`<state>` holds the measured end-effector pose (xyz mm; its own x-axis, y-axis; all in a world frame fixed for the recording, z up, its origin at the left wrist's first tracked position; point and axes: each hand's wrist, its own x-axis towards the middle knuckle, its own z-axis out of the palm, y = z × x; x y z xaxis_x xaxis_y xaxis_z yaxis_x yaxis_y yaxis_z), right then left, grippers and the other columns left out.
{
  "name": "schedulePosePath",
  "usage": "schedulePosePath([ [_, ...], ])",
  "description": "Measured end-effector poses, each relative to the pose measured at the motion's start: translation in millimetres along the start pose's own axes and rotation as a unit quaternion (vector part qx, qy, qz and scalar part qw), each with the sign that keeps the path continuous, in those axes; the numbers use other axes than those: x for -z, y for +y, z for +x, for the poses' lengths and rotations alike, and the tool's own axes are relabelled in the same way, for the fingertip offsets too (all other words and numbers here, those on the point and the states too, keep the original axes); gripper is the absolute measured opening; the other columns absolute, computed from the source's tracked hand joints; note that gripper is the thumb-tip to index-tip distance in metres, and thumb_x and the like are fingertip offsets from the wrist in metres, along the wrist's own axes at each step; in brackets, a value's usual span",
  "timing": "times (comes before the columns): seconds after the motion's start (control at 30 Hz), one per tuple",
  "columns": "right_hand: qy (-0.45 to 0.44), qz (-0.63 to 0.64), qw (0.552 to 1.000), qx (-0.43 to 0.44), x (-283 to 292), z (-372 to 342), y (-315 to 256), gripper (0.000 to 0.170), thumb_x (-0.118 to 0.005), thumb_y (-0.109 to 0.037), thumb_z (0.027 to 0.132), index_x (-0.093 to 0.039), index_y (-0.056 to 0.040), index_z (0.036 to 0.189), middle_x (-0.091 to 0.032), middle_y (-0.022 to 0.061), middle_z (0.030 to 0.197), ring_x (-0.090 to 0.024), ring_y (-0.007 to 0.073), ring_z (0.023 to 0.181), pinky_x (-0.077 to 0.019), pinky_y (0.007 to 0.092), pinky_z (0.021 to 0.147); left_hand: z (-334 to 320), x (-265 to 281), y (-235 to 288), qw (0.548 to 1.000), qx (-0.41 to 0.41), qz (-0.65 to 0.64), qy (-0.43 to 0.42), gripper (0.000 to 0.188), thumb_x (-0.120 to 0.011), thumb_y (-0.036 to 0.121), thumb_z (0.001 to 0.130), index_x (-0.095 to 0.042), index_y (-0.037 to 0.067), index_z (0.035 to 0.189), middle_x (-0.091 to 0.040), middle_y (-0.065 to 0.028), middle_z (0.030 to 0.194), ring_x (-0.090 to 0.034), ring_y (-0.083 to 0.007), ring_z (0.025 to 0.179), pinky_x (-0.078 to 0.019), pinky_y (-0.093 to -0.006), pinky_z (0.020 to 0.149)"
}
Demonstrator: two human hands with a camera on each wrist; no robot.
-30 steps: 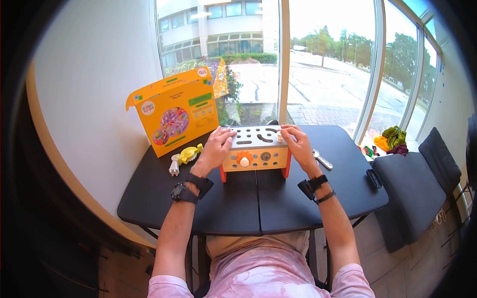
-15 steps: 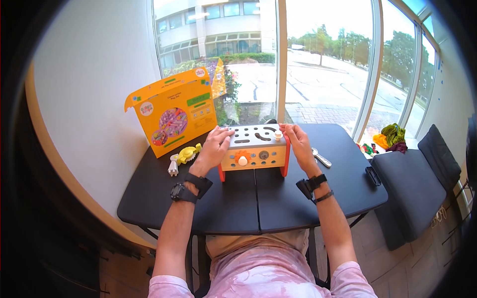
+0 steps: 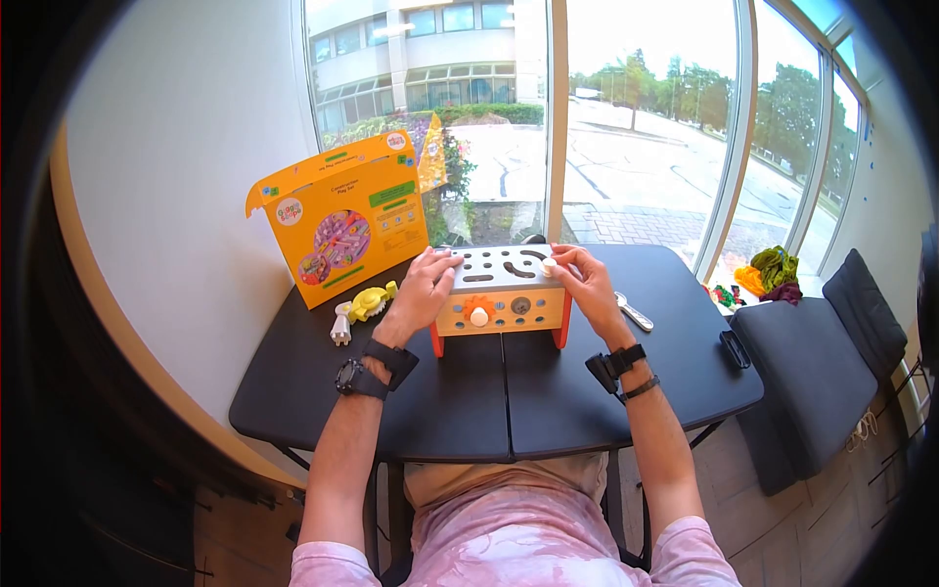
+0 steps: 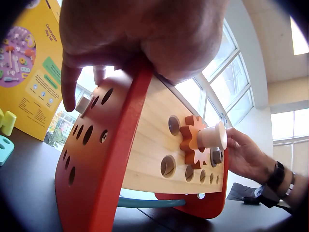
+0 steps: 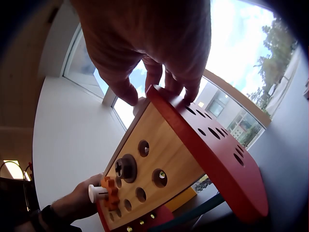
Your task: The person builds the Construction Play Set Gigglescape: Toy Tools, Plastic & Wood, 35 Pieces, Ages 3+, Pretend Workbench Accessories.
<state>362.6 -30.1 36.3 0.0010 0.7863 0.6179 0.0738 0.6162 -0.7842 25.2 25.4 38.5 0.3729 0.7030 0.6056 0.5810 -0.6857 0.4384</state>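
gripping the left end of the toy workbench [image 3: 502, 313], which stands on the table [image 3: 435, 416], is the left hand [image 3: 421, 293]; the right hand [image 3: 590, 284] pinches a white peg [image 3: 549, 266] at the workbench's top right. an orange gear [image 4: 189, 145] sits on the workbench's front, and a pale wrench [image 3: 638, 316] lies to the workbench's right.

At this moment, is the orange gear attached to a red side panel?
No, the orange gear sits on the pale wooden panel, with a white knob at its centre.
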Motion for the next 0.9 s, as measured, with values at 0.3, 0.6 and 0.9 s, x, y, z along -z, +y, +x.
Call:
schedulePosePath([
  [0.3, 0.001, -0.003, 1.0, -0.015, -0.5, -2.5, -0.6, 0.027, -0.077, -0.015, 0.106, -0.068, -0.0004, 0.126, -0.064, 0.015, 0.147, -0.061, 0.0231, 0.14, -0.0497, 0.038, 0.121, 0.1, 2.5, -2.4, 1.0, -0.005, -0.001, -0.017, 0.043, -0.053, 0.031, 0.116, -0.069, 0.011, 0.151, -0.059, -0.0216, 0.163, -0.039, -0.0463, 0.162, -0.029, -0.0519, 0.135],
  [0.6, -0.047, -0.071, 0.996, -0.034, 14.6, -8.8, -11.0, 0.068, -0.08, -0.024, 0.105, -0.052, -0.0071, 0.164, -0.055, 0.0164, 0.166, -0.046, 0.0315, 0.16, -0.0443, 0.0476, 0.129, 1.6, 60.8, -66.6, 0.994, 0.103, 0.013, 0.042, 0.072, -0.066, 0.042, 0.109, -0.049, -0.002, 0.163, -0.057, -0.0286, 0.161, -0.05, -0.0412, 0.155, -0.0395, -0.0439, 0.129],
  [0.9, -0.122, -0.168, 0.972, -0.106, 23.8, -25.6, -17.0, 0.084, -0.085, -0.024, 0.1, -0.042, -0.0219, 0.173, -0.059, 0.018, 0.163, -0.064, 0.0399, 0.143, -0.057, 0.052, 0.118, -51.9, 100.6, -136.1, 0.891, 0.376, 0.239, -0.091, 0.09, -0.092, 0.057, 0.08, -0.066, 0.001, 0.145, -0.068, -0.0237, 0.147, -0.064, -0.0389, 0.14, -0.0547, -0.0493, 0.114],
])
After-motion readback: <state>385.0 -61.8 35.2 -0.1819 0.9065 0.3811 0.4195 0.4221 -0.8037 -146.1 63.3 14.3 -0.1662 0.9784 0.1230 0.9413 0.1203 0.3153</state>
